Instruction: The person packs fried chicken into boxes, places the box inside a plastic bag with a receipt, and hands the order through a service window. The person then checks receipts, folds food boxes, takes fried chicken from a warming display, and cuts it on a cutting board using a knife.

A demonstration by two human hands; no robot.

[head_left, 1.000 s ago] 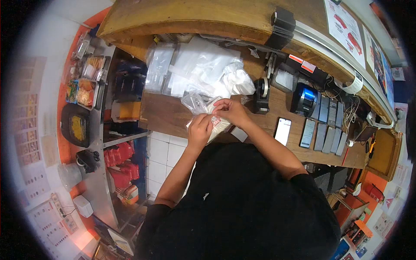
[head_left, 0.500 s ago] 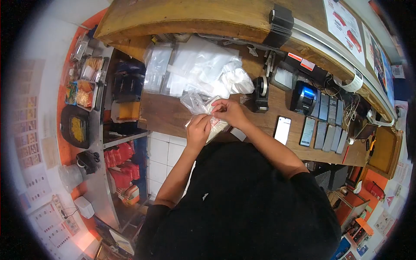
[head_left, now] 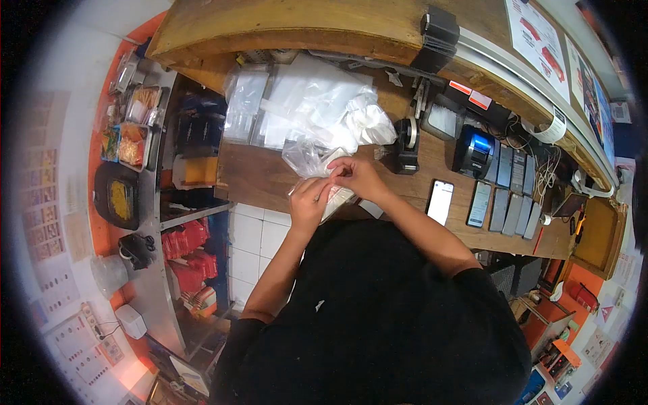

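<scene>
Two hands meet at the tips over one white packet with red print (head_left: 341,196), the left hand (head_left: 308,202) gripping its left side, the right hand (head_left: 361,179) pinching at its upper part. Which layer lies between the right fingertips I cannot tell; they are too small and close together.

Against half a second ago little differs: the left fingers have shifted slightly, lying nearer the right fingertips, while the right hand has hardly moved. The clear plastic bag (head_left: 302,158) at the packet's top end stands a touch fuller.

The packet lies tilted at the near edge of the wooden counter (head_left: 253,177), just in front of the black shirt (head_left: 385,310); whether it rests on the wood is hidden. Left of the clear bag is bare wood, ending at an edge above white floor tiles (head_left: 246,236). Beyond the bag, the stack of plastic bags (head_left: 297,108) and a crumpled white bag (head_left: 370,125) close off the far side. To the right, past the tape dispenser (head_left: 407,158), open wood runs to the lit phone (head_left: 441,201), well apart from the right hand.
</scene>
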